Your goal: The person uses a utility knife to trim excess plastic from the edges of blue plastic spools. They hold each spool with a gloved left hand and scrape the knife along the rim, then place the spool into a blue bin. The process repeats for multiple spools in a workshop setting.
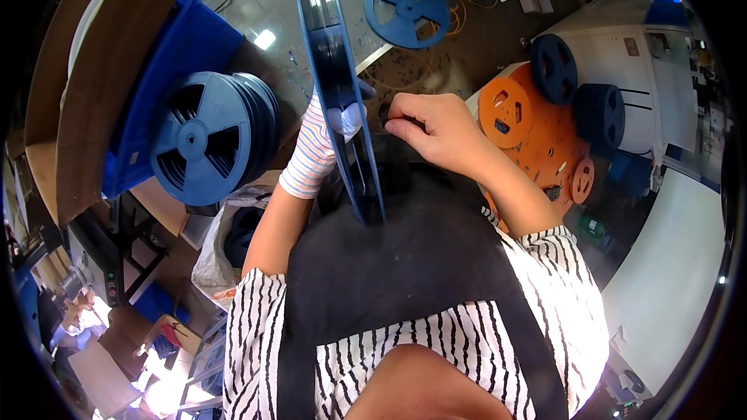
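A large blue plastic reel (336, 70) stands almost edge-on in front of my chest, its two flanges showing with a gap between them. My left hand (323, 138), in a striped knit glove with white fingertips, is closed around the reel's lower part. Just right of the reel, my bare right hand (440, 126) is closed, thumb against curled fingers. Something small and dark shows by its fingertips, too unclear to name. Another blue reel (408, 9) lies flat on the grey table (257, 0) beyond.
Several blue reels (226, 140) stand stacked at left, beside a blue crate (167, 70) and cardboard box (109, 85). A white sack (214, 249) sits below. On the right, an orange surface (545, 124) bears orange and dark blue reels. A white machine (630, 54) stands behind.
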The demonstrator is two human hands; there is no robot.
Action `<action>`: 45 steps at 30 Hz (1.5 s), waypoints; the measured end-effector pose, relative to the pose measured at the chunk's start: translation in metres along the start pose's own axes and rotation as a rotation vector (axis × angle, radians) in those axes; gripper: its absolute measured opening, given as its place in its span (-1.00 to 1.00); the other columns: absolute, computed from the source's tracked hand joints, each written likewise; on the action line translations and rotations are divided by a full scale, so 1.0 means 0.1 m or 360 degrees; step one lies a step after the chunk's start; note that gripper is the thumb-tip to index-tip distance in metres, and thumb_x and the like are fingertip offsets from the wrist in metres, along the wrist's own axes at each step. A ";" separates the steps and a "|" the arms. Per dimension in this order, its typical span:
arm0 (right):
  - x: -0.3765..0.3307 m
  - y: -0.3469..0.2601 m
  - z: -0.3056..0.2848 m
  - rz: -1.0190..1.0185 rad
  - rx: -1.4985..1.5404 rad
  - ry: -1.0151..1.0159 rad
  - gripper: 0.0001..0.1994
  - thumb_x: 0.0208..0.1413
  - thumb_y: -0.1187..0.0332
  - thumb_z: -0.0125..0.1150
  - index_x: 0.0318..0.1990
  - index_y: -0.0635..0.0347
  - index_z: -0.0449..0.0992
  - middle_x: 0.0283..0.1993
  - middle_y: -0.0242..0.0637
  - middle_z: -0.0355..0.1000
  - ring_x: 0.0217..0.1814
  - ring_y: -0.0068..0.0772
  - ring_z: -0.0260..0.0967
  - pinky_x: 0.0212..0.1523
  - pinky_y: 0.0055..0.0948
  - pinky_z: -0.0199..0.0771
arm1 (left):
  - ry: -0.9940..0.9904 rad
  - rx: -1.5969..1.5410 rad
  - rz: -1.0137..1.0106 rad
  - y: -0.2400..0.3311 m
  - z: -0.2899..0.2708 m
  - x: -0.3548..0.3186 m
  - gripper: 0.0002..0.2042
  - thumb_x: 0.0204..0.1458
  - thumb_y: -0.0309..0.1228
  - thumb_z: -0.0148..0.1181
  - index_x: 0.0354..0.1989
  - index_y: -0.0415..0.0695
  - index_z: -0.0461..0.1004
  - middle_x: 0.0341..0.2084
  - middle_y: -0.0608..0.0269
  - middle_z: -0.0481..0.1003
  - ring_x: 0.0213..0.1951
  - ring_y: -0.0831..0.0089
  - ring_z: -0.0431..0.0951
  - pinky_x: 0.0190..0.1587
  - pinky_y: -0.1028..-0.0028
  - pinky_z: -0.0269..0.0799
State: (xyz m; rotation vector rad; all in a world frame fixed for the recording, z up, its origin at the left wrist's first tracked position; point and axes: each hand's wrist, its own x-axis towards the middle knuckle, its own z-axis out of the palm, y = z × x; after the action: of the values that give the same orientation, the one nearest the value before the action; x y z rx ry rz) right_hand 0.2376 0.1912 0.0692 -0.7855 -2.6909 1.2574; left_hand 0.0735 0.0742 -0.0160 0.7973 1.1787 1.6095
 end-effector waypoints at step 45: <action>0.10 -0.02 -0.10 -0.0812 -0.0968 0.0348 -0.84 -0.07 0.41 0.28 -0.30 0.04 0.48 -0.51 -0.42 0.35 -0.44 -0.37 0.45 -0.52 -0.38 0.43 | -0.0218 -0.1912 -0.1063 0.91 -0.24 -0.10 -0.41 0.29 0.02 0.00 0.27 -0.24 0.33 -0.10 -0.25 0.54 -0.16 -0.33 0.60 -0.23 -0.42 0.56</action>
State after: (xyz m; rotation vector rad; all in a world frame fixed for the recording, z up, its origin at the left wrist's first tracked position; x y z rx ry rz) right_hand 0.2303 0.2020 0.0755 -0.2033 -2.8228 0.2307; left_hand 0.0271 0.0496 0.0625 -0.2579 0.1668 1.3121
